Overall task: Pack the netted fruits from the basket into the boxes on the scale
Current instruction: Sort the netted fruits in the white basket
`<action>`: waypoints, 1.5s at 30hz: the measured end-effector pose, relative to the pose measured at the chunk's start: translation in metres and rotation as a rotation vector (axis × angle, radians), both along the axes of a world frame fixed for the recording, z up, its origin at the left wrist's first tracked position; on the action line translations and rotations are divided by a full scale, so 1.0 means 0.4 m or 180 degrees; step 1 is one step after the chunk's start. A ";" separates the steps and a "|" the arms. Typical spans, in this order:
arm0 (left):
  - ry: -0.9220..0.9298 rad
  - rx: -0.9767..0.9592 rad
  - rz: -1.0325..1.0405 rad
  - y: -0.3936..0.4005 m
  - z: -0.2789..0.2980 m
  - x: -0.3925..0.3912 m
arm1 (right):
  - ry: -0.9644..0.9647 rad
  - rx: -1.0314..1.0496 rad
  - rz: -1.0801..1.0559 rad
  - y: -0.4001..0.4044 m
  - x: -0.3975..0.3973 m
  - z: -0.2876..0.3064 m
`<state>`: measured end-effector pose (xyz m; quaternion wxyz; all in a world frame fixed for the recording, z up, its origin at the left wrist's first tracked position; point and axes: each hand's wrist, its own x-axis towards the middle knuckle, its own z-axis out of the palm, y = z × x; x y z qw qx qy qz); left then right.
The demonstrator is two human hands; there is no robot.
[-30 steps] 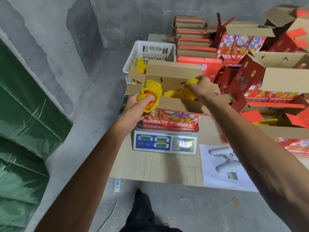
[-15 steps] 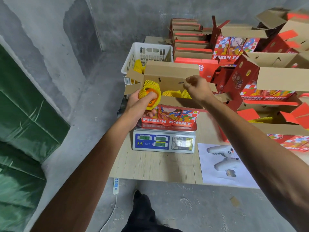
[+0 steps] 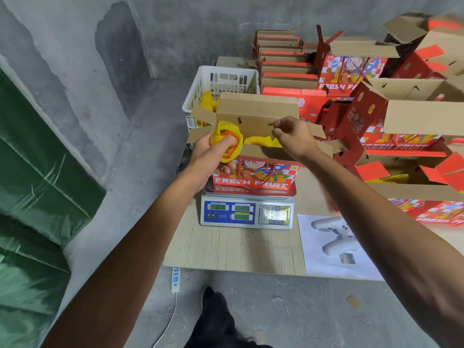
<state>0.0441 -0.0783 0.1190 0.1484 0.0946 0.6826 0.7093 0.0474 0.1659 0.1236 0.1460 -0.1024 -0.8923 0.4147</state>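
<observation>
An open red "FRESH FRUIT" box (image 3: 256, 175) stands on the blue-and-white scale (image 3: 247, 213) at the table's left end. Yellow netted fruits (image 3: 261, 141) lie inside it. My left hand (image 3: 208, 156) grips an orange fruit in yellow netting (image 3: 227, 141) at the box's left corner, just above its rim. My right hand (image 3: 293, 136) hovers over the box's right side with loosely curled fingers and nothing in it. Behind the box, the white basket (image 3: 226, 79) holds more netted fruits (image 3: 207, 101).
Flat folded boxes (image 3: 283, 61) are stacked at the back. Several open red boxes (image 3: 401, 121) crowd the table's right side. Two white controllers (image 3: 336, 234) lie on a paper sheet right of the scale. A power strip (image 3: 175, 280) lies on the floor; green sheeting (image 3: 37, 172) is at the left.
My right hand let go of a netted fruit into the box and lifted away without it. My left hand kept its netted fruit near the box's left corner.
</observation>
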 end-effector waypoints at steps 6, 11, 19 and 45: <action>0.0018 0.0183 0.0236 0.010 0.036 -0.036 | 0.0174 -0.0283 0.0257 -0.031 -0.026 0.035; 0.0112 0.0130 0.0283 0.034 0.082 -0.115 | 0.0523 -0.1211 0.0802 -0.100 -0.068 0.104; 0.0250 -0.0250 0.0439 0.095 0.113 -0.339 | 0.0371 -0.1482 0.1040 -0.115 -0.251 0.149; -0.0166 -0.1906 -0.0157 0.217 -0.196 -1.056 | -0.0666 0.0699 0.0157 0.129 -0.803 -0.064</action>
